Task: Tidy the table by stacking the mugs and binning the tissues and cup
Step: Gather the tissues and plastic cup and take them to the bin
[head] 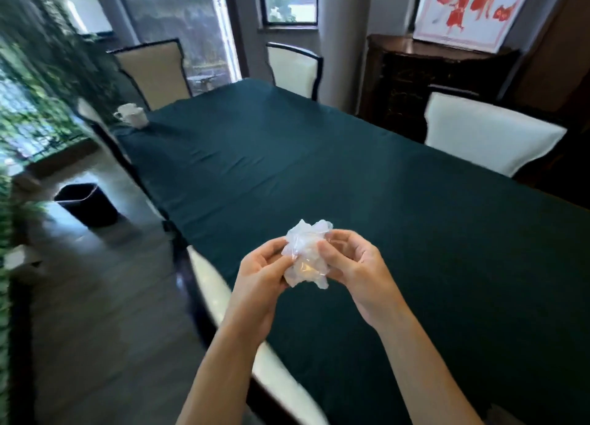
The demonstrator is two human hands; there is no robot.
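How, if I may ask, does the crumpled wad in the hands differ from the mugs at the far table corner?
The wad is crumpled and translucent; the mugs are opaque white and keep their shape. The wad is pinched in the air between the left hand and right hand; the mugs stand on the table, untouched. Both are pale.
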